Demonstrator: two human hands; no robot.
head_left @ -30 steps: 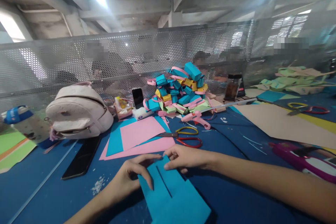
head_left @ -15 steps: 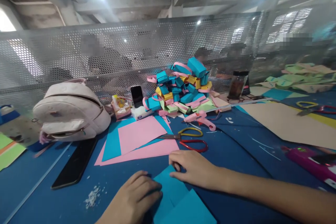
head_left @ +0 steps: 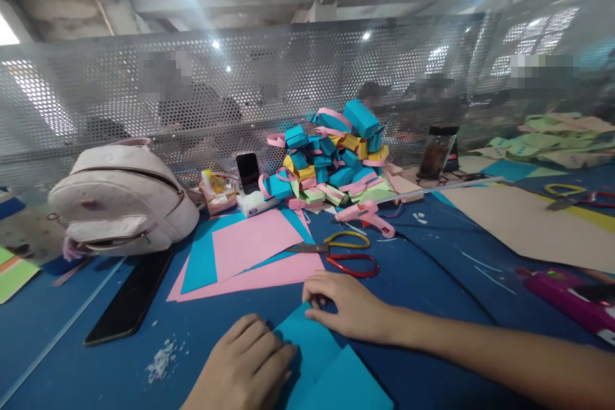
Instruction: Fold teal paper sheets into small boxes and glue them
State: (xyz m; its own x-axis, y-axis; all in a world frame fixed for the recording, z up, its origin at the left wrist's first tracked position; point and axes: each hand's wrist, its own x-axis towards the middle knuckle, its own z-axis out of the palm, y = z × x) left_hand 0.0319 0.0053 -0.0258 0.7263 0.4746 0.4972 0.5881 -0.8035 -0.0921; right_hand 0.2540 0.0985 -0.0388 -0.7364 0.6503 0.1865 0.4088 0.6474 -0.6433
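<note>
A sheet of blue paper (head_left: 343,378) with folded flaps lies on the table at the bottom centre. My left hand (head_left: 245,362) is closed at its left edge, fingers curled over the paper and their tips partly hidden. At the top corner of the sheet, my right hand (head_left: 343,307) is closed, with the thumb on the corner and the fingers bent. Just beyond that hand lie scissors (head_left: 336,248) with one yellow and one red handle. Their blades rest on stacked pink paper (head_left: 254,240) and blue paper (head_left: 198,266).
A pink glue gun (head_left: 368,216) with a black cord lies behind the scissors. Farther back are a heap of small paper baskets (head_left: 331,160) and a jar (head_left: 436,152). At left are a white backpack (head_left: 125,198), a black phone (head_left: 129,298) and white scraps (head_left: 162,360). A purple device (head_left: 567,298) sits at right.
The view has shifted slightly. My left hand's fingers have curled in more over the paper's edge. My right hand stays at the top corner.
</note>
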